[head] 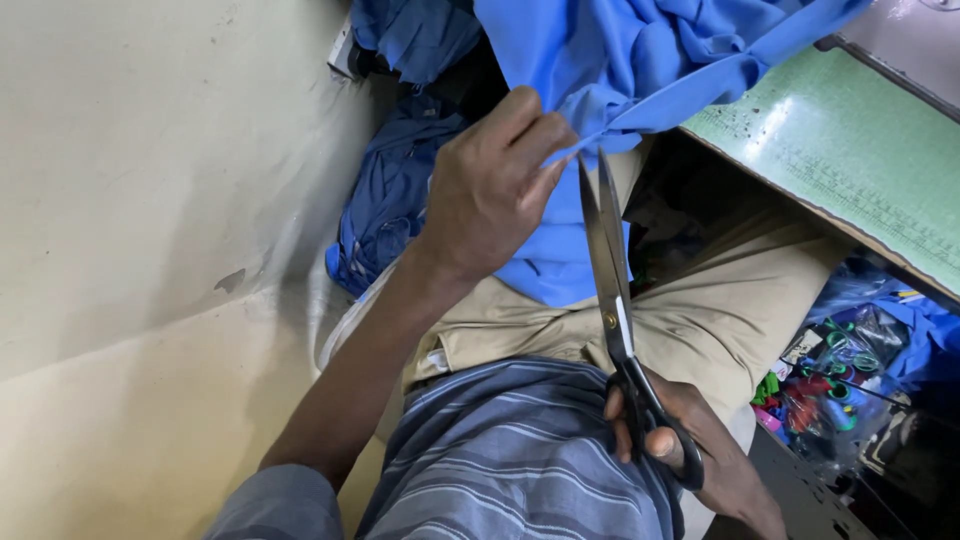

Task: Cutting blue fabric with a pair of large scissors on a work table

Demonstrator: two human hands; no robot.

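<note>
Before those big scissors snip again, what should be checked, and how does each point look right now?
1. Left hand grips the blue cloth firmly: ok, fingers pinch a fold.
2. Left fingertips clear of the blades: not ok, they sit right beside the scissors.
3. Right hand seated in the black handles: ok, fingers pass through the loops.
4. Blade tips meet the cloth edge: ok, they reach the pinched fold.
5. Only one layer between the blades: cannot tell, the folds hide it.
6. Beige trousers out of the blades' path: ok, the blades stand above the lap.
</note>
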